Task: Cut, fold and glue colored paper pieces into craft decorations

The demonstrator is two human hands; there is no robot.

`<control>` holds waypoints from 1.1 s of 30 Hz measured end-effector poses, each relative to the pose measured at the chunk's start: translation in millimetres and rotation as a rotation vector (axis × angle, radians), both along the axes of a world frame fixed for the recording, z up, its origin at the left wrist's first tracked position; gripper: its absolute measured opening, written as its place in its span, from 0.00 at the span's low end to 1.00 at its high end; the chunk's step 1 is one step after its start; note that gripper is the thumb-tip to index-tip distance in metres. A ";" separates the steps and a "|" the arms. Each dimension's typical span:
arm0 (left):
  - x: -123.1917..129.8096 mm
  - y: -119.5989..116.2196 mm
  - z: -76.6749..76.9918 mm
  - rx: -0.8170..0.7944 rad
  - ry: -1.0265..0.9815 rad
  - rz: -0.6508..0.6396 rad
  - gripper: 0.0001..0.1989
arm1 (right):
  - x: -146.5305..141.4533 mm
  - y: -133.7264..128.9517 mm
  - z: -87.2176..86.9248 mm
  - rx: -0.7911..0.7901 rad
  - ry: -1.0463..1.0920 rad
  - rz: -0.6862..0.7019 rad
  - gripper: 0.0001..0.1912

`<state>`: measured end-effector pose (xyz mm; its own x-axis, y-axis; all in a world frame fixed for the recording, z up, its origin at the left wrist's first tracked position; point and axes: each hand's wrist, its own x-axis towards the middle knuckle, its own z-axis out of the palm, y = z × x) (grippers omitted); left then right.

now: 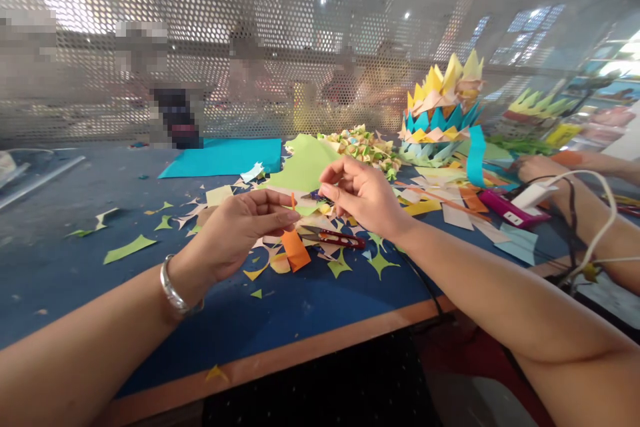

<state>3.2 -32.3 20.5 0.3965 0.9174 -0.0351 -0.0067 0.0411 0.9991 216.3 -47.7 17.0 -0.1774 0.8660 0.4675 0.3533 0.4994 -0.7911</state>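
My left hand [245,230], with a silver bracelet at the wrist, pinches a narrow orange strip [293,201] between thumb and fingertips. Just to its right is my right hand [363,193], raised over the paper scraps with its fingers curled and fingertips close together; whether anything small is between them cannot be made out. Below the hands lie an orange paper piece [297,251] and red-handled snips [340,238]. Green star-shaped offcuts [341,265] are scattered near the snips. Behind my hands lies a large light green sheet [307,163].
A blue sheet [225,157] lies at the back. Layered paper crowns [440,113] stand at the back right, beside a pile of small folded pieces [367,147]. Another person's arm [565,197], a purple power strip [515,208] and cables are on the right. A perforated metal screen [300,47] stands behind.
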 end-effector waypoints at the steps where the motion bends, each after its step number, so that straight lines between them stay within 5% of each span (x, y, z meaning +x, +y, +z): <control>1: -0.7 1.7 0.3 -0.010 -0.018 0.019 0.10 | 3.9 3.0 0.5 0.022 -0.056 -0.033 0.07; 9: -2.5 7.4 -0.5 0.003 -0.044 0.120 0.08 | 21.4 17.2 2.4 -0.001 -0.528 -0.144 0.03; 22: -3.6 9.4 -2.7 0.131 0.018 0.128 0.10 | -4.9 -13.7 15.3 -0.157 -0.925 0.258 0.10; 33: -2.4 10.3 -4.5 0.242 0.089 0.150 0.09 | -9.1 -16.3 9.0 -0.151 -1.024 0.116 0.06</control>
